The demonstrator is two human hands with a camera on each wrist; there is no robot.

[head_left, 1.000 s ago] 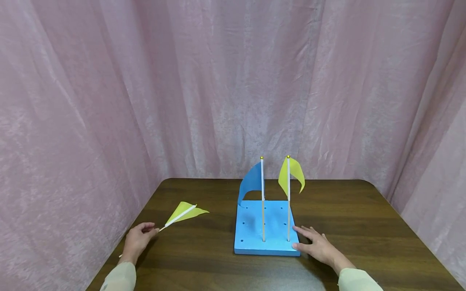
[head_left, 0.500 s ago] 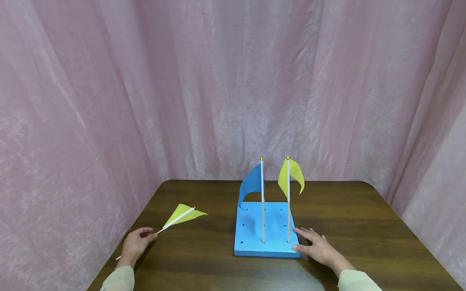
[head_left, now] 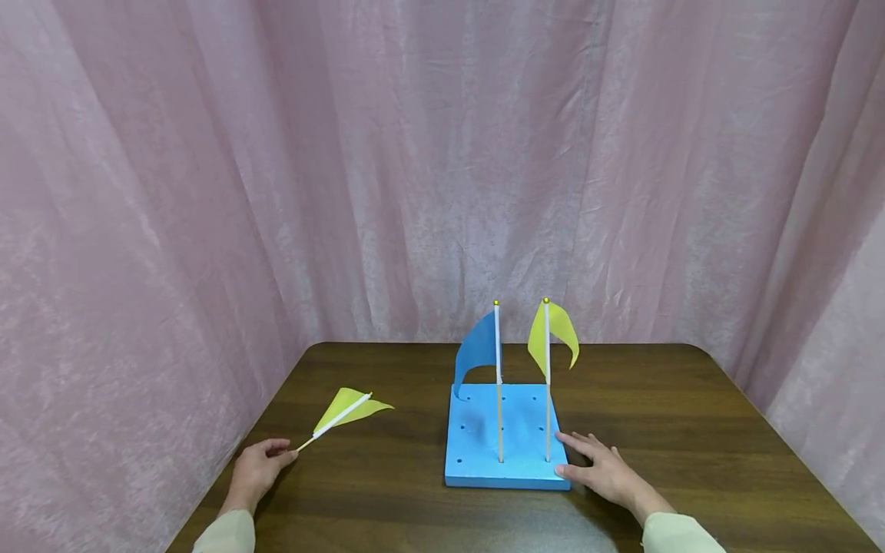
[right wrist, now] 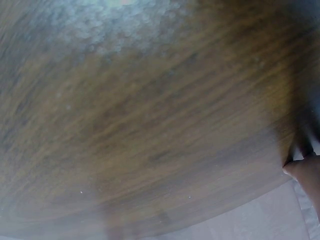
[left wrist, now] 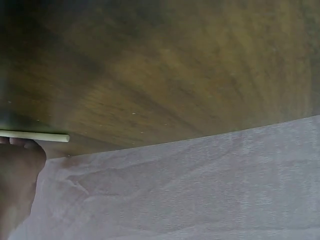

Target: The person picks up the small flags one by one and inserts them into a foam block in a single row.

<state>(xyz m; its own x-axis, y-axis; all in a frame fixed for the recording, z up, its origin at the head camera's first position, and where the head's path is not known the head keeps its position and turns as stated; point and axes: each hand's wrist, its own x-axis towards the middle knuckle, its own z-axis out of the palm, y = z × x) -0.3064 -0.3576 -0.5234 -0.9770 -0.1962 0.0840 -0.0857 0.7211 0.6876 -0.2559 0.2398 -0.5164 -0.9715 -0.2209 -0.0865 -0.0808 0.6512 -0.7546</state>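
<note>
My left hand (head_left: 256, 470) pinches the wooden stick of a yellow flag (head_left: 346, 412) between thumb and fingers at the table's left side. The flag slants away to the right, its cloth spread on both sides of a white sleeve. In the left wrist view the bare end of the stick (left wrist: 37, 135) shows beside the hand. My right hand (head_left: 603, 472), fingers spread and fairly straight, touches the right edge of a light-blue board (head_left: 477, 442) with several holes. A blue flag (head_left: 478, 349) and another yellow flag (head_left: 541, 342) stand upright in its front-row holes, middle and right.
The brown wooden table (head_left: 387, 507) has rounded far corners. Pink curtains (head_left: 429, 169) hang behind it and along both sides. The two standing flags rise well above the board.
My left hand has shifted slightly left and nearer. The stick's rear end, visible behind the wrist before, no longer shows in the head view. My right hand and the board stay put.
</note>
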